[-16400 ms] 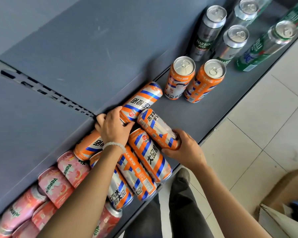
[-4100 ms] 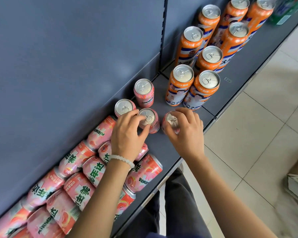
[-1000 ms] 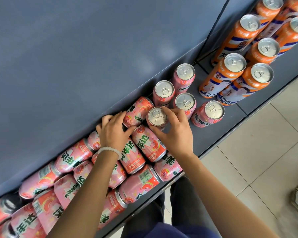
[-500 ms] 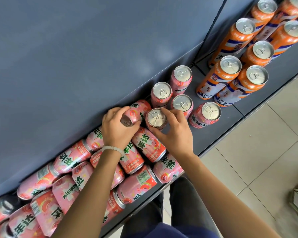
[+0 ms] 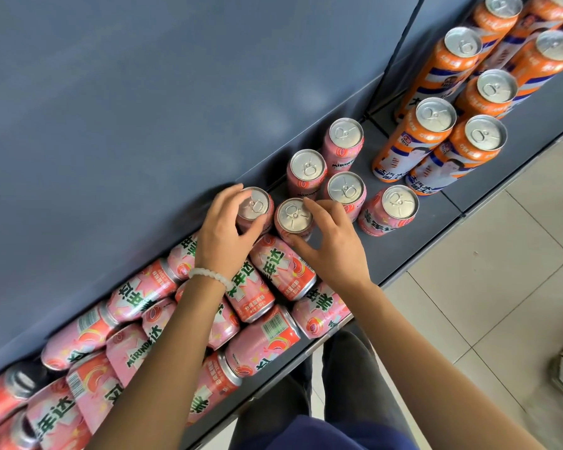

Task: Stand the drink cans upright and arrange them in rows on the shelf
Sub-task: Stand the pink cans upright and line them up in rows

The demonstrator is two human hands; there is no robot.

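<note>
- Grey shelf [image 5: 413,251] with a grey back panel carries all cans; tiled floor lies to the right of its front edge.
- Left can [image 5: 253,207]: now upright at the back panel. Half a second ago it lay tilted in the left hand [image 5: 223,237]. The fingers and thumb curl round its top and side.
- Right can [image 5: 294,217]: upright, just beside the left can, in the same position as a second ago. The right hand [image 5: 330,251] has curled fingers on its far rim and the thumb at its base.
- Standing pink cans: four more, namely the back pair [image 5: 307,170] [image 5: 345,139] and the front pair [image 5: 346,191] [image 5: 395,206]. With the two held cans, six stand in two rows.
- Judgement: the pink block gains one pair per cycle; the current pair is placed and needs only squaring against its neighbours before release.
- Lying cans [image 5: 283,271]: a dense pile of pink cans on their sides fills the shelf to the left, touching the held cans' bases. Most of the task remains.
- Risk: the pile crowds the new pair and may nudge it.
- Orange cans [image 5: 420,138]: tall, upright, in rows at the right, beyond a shelf joint. That section looks finished.
- Bracelet [image 5: 210,276]: white beads on the left wrist.
</note>
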